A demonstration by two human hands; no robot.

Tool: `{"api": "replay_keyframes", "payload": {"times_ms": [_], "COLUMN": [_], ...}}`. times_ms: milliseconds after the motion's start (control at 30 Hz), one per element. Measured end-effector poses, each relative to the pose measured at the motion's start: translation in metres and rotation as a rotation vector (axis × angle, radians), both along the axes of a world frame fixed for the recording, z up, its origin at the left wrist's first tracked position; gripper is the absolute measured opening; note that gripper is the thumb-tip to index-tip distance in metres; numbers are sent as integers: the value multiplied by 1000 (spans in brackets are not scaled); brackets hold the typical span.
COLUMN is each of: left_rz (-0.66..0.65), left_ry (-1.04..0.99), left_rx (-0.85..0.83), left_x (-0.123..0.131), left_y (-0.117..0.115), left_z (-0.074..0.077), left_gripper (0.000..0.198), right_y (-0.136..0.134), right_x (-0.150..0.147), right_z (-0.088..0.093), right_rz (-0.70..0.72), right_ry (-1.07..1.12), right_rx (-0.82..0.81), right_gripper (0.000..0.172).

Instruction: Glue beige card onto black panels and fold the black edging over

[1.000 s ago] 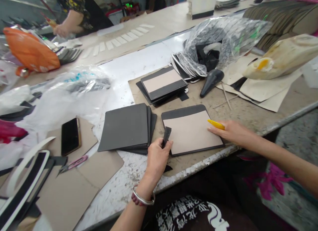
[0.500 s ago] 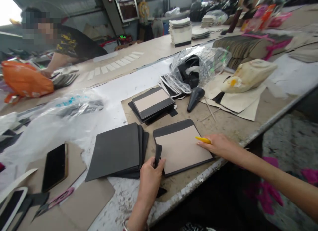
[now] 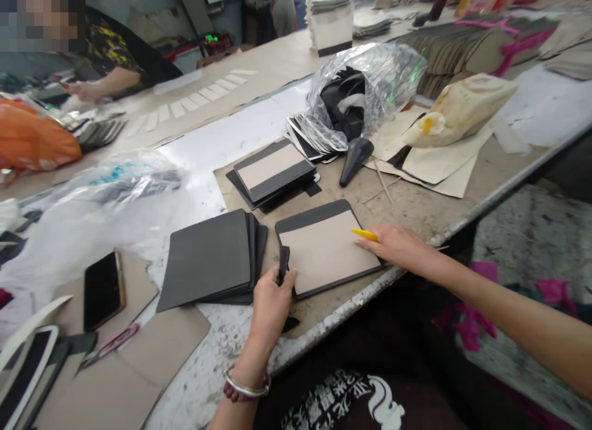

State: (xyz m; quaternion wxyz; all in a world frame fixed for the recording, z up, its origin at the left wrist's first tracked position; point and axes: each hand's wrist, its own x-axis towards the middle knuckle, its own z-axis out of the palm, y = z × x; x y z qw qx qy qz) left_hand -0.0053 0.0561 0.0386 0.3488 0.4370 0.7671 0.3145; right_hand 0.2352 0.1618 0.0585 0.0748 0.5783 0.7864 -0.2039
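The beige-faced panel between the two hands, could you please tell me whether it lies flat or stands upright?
Flat: the panel lies beige side up on the brown surface, between left hand and right hand.

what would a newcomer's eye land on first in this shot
Probably the bright yellow tool in the right grip, its tip at the right side of the beige-faced dark panel. Next, likely the orange bundle at the view's left edge. The crinkled clear plastic bag, with black pieces showing at its mouth, also stands out beyond the panel.
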Motion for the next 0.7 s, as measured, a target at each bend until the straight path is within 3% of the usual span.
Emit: {"api": "replay_keyframes", "payload": {"times_ms": [700], "left_rz": [-14], "left_ry": [23], "left_rx": [-8], "left_x": [0], "left_y": [6], "left_z": [3], "left_gripper": [22], "right_y": [5], "right_x": [2], "right_z": [-9], "right_rz": [-6], "right_ry": [29], "right_rx": [-2], "right_gripper": [44]}}
